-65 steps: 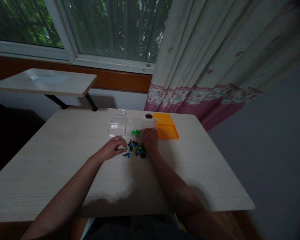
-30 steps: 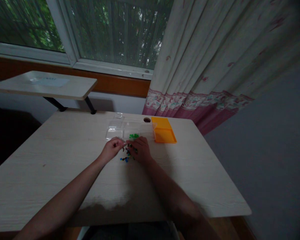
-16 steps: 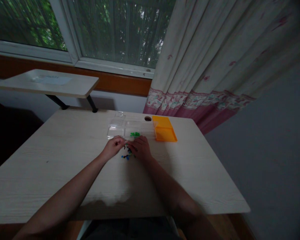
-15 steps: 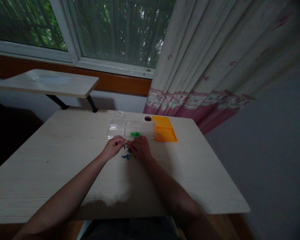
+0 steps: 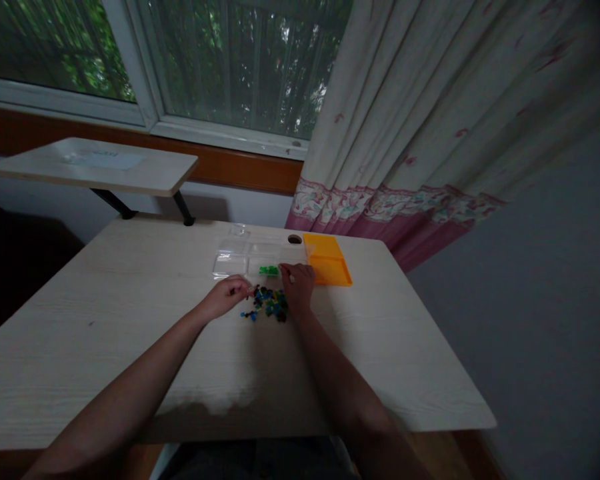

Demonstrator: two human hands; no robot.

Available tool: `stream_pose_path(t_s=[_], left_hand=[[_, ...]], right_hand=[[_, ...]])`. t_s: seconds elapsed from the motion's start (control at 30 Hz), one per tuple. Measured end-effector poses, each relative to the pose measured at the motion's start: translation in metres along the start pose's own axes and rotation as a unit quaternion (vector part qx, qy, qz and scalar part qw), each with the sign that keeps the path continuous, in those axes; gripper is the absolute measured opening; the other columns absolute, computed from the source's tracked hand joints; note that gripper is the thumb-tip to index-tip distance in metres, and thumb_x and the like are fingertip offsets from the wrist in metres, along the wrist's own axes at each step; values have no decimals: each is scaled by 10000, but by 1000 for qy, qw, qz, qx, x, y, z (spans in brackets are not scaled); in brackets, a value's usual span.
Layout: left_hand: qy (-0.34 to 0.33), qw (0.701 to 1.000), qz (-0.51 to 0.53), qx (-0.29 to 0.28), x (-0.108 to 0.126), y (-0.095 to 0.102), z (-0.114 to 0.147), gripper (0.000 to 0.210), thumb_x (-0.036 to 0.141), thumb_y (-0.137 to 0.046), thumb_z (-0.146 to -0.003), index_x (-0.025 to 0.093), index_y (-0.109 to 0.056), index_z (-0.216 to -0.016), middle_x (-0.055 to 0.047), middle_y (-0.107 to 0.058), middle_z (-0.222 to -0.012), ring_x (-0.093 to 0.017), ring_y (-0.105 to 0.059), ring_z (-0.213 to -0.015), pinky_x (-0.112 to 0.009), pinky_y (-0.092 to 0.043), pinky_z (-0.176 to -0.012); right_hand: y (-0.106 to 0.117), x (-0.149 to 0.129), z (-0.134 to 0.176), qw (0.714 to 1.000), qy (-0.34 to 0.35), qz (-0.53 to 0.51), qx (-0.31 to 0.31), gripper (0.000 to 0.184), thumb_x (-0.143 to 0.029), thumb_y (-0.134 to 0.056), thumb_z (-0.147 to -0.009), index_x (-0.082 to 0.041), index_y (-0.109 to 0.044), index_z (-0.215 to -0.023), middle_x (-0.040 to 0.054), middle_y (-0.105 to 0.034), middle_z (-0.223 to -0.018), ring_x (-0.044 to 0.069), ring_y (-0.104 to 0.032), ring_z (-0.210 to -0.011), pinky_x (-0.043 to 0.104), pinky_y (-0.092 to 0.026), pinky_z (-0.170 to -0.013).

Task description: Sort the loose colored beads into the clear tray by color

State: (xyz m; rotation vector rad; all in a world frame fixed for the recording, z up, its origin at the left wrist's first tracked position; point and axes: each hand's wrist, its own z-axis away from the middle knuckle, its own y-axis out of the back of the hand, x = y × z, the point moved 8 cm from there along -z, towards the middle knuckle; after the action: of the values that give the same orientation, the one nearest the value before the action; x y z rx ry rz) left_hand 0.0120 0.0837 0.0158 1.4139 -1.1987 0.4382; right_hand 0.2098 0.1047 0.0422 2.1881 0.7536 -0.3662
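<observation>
A pile of small blue, green, black and brown pieces (image 5: 270, 301) lies on the table between my hands. My left hand (image 5: 225, 295) is at its left edge, thumb and fingers pinched together; whatever is in them is too small to make out. To the right of the pile, my right hand (image 5: 300, 285) is closed, its fingertips beside the front of a clear divided plastic tray (image 5: 231, 265). I cannot see what, if anything, those fingers hold. Small bright green pieces (image 5: 269, 271) sit together in one compartment of the tray, just left of my right fingertips.
An orange plastic tray (image 5: 329, 248) lies right of the clear one. Behind them is a round hole (image 5: 295, 239) in the table (image 5: 145, 287). A raised shelf (image 5: 145, 175) on black legs stands at the back left. A curtain (image 5: 375, 180) hangs at the back right.
My right hand has moved right and slightly away from me, from over the pile to beside the green pieces, uncovering much of the pile. My left hand stays nearly in place.
</observation>
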Motion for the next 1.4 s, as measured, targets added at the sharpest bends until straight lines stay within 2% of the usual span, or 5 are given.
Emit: stream_pose_path(t_s=[0.37, 0.5, 0.63, 1.03, 1.4], left_hand=[[-33, 998, -11, -49, 3, -8, 1, 333, 468, -565, -892, 172, -703, -828, -32, -573, -775, -128, -511, -693, -233, -405, -630], [-85, 988, -81, -103, 14, -13, 8, 371, 493, -702, -779, 197, -662, -1000, -54, -588, -952, -168, -531, -838, -265, -432, -741], [-93, 978, -166, -87, 19, -14, 12, 508, 525, -763, -697, 200, -585, -1045, -62, -571, -1013, -220, -517, -945, -322, -415, -844], [-139, 951, -264, -76, 39, -28, 11, 278, 440, -607, -876, 214, -625, -1036, -78, -544, -993, -227, -503, -946, -323, -390, -811], [-131, 958, -245, -68, 36, -25, 11, 215, 304, -511, -932, 220, -655, -1067, -80, -553, -971, -219, -508, -948, -337, -401, -834]], right_hand=[[-6, 3, 1, 1000, 2, 22, -6, 232, -325, -529, -955, -230, -736, -991, 47, -665, -842, 193, -512, -876, 331, -344, -848], [-7, 2, 1, 1000, 14, 2, -12, 231, -300, -519, -955, -205, -729, -969, 49, -682, -844, 188, -536, -859, 330, -359, -854], [-7, 1, 1, 1000, 16, 0, -18, 233, -296, -513, -953, -196, -724, -946, 56, -694, -860, 186, -553, -856, 335, -367, -863], [-7, 1, 2, 1000, 13, -5, -19, 224, -275, -511, -949, -197, -721, -954, 56, -697, -864, 188, -560, -869, 336, -374, -873], [-7, -1, 2, 999, 12, -19, -32, 213, -240, -516, -937, -201, -726, -933, 51, -709, -869, 188, -588, -867, 349, -393, -875]])
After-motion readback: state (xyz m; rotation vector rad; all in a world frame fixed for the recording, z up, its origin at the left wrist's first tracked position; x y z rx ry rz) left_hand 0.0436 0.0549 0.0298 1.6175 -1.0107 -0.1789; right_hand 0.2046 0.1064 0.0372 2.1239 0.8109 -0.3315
